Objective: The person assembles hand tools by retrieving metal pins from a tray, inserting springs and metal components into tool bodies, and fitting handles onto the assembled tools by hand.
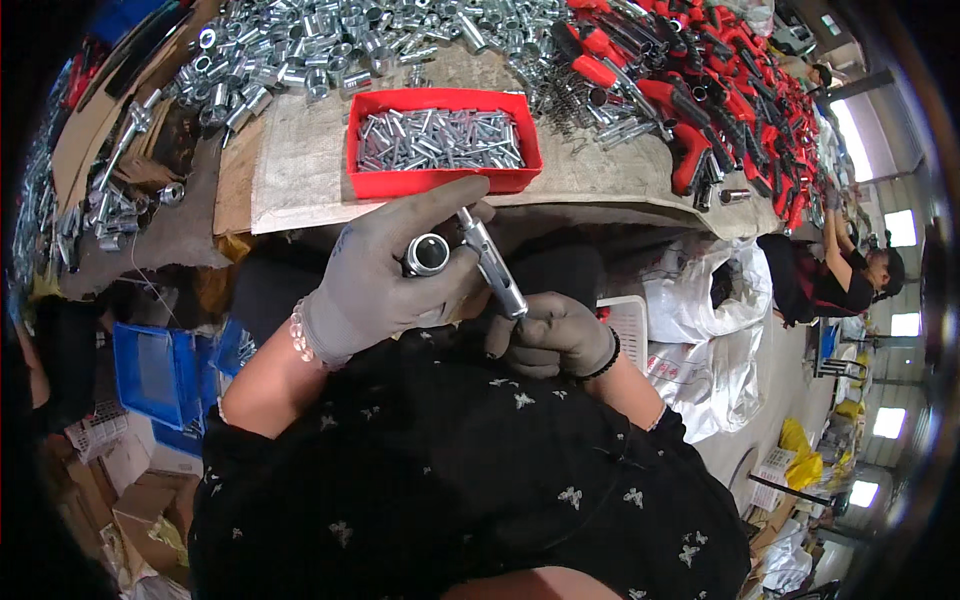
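Observation:
My left hand (375, 275), in a grey glove, is closed around two shiny metal parts. One is a short hollow socket (427, 254) with its round opening turned up. The other is a slim metal shaft (493, 265) with a slot along its side and a narrower tip, slanting down to the right. At the shaft's lower end is my right hand (560, 335), also gloved, its fingers curled in; whatever they pinch is hidden. Just beyond my hands, a red tray (445, 182) full of small metal pins (440, 140) stands on the bench.
Loose chrome sockets (310, 50) pile up along the bench's far side. Red and black tool handles (700, 110) heap at the right. A blue crate (155, 375) stands lower left, white sacks (705, 340) at the right. Farther right, another person (840, 260) works.

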Tool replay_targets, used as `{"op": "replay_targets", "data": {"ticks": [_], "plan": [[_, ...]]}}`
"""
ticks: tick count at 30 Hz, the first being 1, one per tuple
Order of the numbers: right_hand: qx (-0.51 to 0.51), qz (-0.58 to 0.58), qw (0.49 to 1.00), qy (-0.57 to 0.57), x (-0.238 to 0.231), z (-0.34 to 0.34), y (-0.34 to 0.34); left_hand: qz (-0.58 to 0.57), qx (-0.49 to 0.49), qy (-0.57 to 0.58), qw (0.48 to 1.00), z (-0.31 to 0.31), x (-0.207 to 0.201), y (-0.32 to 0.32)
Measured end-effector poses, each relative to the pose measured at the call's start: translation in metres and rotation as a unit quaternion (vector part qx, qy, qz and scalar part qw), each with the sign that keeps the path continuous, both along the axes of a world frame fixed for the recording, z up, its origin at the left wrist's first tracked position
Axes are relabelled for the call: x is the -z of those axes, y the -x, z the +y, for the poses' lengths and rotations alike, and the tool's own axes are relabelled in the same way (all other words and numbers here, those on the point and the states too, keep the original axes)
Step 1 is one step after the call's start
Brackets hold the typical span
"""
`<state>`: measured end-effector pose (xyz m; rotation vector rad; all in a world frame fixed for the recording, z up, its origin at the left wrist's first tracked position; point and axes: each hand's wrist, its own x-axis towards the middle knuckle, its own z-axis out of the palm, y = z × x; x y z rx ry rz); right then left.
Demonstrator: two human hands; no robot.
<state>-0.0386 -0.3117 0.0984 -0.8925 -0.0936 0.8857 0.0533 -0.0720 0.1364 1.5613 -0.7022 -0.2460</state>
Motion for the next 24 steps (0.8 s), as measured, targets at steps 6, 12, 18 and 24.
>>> {"op": "replay_targets", "data": {"ticks": [6, 12, 18, 24], "plan": [[-0.021, 0.016, 0.998, -0.064, 0.008, 0.002, -0.003, -0.225, -0.052, -0.108, 0.967, 0.013, -0.004, -0.004], [0.118, -0.177, 0.942, 0.258, 0.006, 0.019, -0.005, -0.318, -0.063, -0.151, 0.934, 0.013, 0.002, -0.009], [0.122, -0.124, 0.968, 0.183, 0.003, 0.018, 0.002, 0.230, -0.124, 0.089, 0.961, 0.013, 0.007, -0.016], [0.101, -0.123, 0.964, 0.215, -0.003, 0.033, -0.004, 0.432, -0.082, 0.433, 0.787, 0.009, 0.020, -0.024]]}}
